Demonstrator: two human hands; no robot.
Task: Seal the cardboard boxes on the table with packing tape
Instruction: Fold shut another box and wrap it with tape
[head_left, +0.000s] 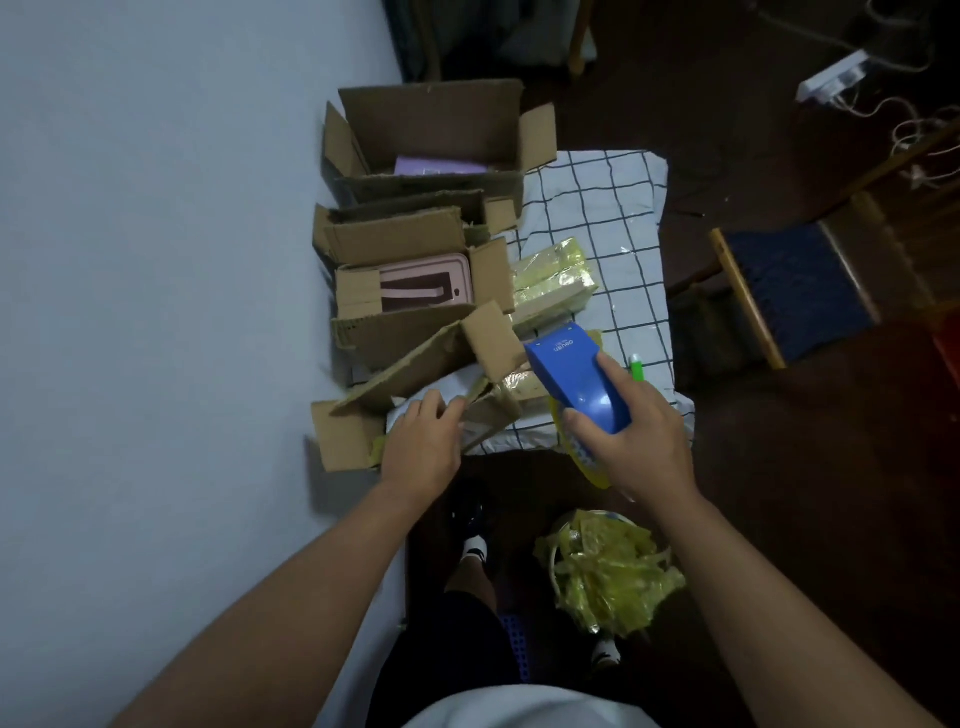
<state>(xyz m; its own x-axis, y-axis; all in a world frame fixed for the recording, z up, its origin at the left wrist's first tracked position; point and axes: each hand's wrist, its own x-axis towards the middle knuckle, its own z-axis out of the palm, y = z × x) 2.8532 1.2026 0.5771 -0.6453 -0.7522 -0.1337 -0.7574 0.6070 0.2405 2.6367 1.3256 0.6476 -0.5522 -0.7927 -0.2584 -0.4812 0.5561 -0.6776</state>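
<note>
Dim room, pale wall, dark floor.
Wooden chair (795, 293) with blue seat right; white power strip (834, 78) with cables far right.

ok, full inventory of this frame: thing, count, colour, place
cardboard boxes: 3, brown, flaps open, along table's left side
pink item: 1, inside middle box
purple item: 1, inside far box
yellow-taped package: 1, on checked cloth
checked cloth: 1, white with dark grid, covers table
tape dispenser: 1, blue, held by right hand
green object: 1, beside dispenser
yellow tape scraps: pile, floor
chair: 1, dark blue seat, right
left hand: on near box flap
right hand: grips dispenser
</note>
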